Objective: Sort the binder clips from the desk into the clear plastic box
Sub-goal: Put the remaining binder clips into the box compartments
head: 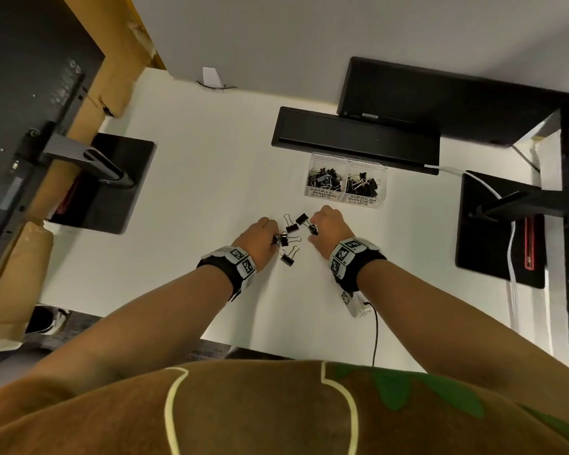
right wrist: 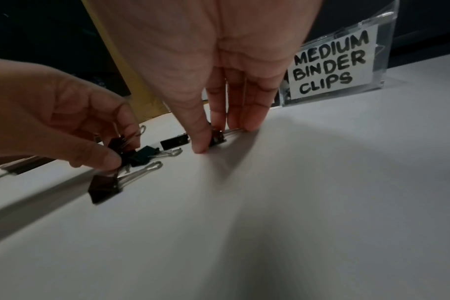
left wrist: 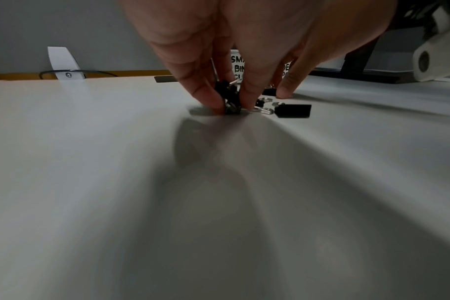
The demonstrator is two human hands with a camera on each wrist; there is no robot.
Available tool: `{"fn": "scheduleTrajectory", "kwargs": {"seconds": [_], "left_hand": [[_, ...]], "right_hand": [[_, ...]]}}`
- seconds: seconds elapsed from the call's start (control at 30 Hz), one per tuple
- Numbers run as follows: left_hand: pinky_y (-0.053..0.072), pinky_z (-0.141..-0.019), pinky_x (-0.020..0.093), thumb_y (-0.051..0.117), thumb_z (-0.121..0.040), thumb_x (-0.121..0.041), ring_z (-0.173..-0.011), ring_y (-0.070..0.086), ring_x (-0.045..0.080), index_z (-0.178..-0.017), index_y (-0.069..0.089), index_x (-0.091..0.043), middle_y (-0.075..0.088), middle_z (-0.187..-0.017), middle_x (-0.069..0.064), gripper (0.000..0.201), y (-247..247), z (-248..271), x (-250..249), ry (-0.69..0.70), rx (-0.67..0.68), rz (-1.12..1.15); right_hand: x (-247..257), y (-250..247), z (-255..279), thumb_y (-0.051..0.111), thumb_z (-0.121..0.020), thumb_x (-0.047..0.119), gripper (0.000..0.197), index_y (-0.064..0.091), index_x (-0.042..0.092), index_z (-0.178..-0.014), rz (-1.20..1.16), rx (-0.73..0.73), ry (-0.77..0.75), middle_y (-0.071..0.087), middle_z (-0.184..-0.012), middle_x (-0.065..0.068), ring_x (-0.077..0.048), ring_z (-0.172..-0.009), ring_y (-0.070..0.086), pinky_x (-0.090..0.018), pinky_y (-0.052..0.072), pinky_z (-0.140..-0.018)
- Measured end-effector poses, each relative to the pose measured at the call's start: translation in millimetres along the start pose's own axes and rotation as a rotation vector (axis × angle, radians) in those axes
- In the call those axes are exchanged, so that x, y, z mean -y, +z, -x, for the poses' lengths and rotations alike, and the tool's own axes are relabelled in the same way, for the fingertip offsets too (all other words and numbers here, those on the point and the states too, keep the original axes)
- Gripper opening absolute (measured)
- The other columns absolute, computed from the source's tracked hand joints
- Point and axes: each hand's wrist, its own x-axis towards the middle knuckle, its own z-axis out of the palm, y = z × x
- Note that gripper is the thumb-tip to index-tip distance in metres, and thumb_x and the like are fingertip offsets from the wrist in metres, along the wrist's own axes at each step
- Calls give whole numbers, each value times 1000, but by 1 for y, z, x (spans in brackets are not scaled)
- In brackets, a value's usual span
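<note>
Loose binder clips lie in a small scatter on the white desk, just short of the clear plastic box, on its near side. Black folded-steel bodies, thin wire handles splayed flat. They look light, hard and stiff; the smooth lacquered bodies would likely skid on this desktop under a sideways push. Best hold seems to be across the two flat faces of the body, or by a wire loop.

Left hand, at the end of the scatter farther from the box: thumb and fingertips pinch a small clip against the desk.

Right hand, nearer the box: thumb and fingers closed round one clip, its handles under the fingertips.

The box has two compartments, labelled small and medium, both already holding heaps of clips. Size must be judged per clip before dropping; the clip nearest the person looks larger than the rest.

Beyond the box, a black monitor base.
</note>
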Motion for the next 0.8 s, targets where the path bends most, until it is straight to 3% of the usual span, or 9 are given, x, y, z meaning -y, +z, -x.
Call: {"fn": "scheduleTrajectory", "kwargs": {"seconds": [0.2,0.3,0.37,0.43,0.5,0.6,0.7,0.8], "left_hand": [[42,-88,34,49,-95,-18,-107,54,28,-121,52,-9,53,-122,9,28,3,-3,0,-30,41,11],[44,-84,35,49,-95,-20,-101,55,29,-117,51,-7,52,-118,11,25,5,-5,-2,-38,55,3],[46,-81,37,51,-95,-20,-96,57,30,-115,50,-5,50,-117,12,25,4,-6,-4,-42,57,6],[50,-80,40,52,-94,-19,-92,58,33,-112,50,-3,47,-117,13,24,4,-6,-5,-32,53,10],[51,-81,42,52,-93,-16,-89,58,35,-111,50,-2,47,-117,15,22,4,-7,-5,-23,53,17],[50,-81,41,51,-94,-14,-90,58,35,-110,50,-1,46,-117,15,21,3,-9,-5,-21,70,14],[48,-80,38,49,-95,-14,-92,57,33,-110,51,-1,47,-116,14,20,2,-11,-6,-27,74,16],[47,-79,36,48,-95,-13,-91,57,31,-110,52,-1,48,-116,14,20,2,-11,-6,-30,68,11]], "right_hand": [[-13,-13,12,64,-84,39,45,55,6,-114,29,38,42,53,-115,-11,-27,-115,43,-36,44,-93],[-19,-34,21,64,-85,33,32,59,7,-102,-68,-7,77,63,-101,-10,-23,-95,58,-31,51,-76],[-26,-54,22,63,-86,28,24,58,9,-99,-179,-109,103,60,-92,-3,-11,-76,55,-19,43,-59],[-34,-74,17,62,-86,28,22,59,11,-100,-219,-246,105,55,-88,0,-4,-67,46,-15,34,-56],[-44,-91,6,62,-86,31,26,61,11,-102,-214,-333,127,57,-92,-3,-8,-70,49,-18,40,-61],[-53,-102,-9,61,-86,37,38,60,11,-113,-180,-335,182,60,-109,-8,-19,-97,56,-33,50,-83],[-47,-98,-15,59,-87,40,43,57,13,-120,-132,-319,167,55,-123,-9,-25,-120,47,-42,47,-98],[-23,-80,-11,55,-90,29,31,58,16,-118,-131,-291,37,53,-125,-6,-23,-122,46,-41,43,-103]]}}
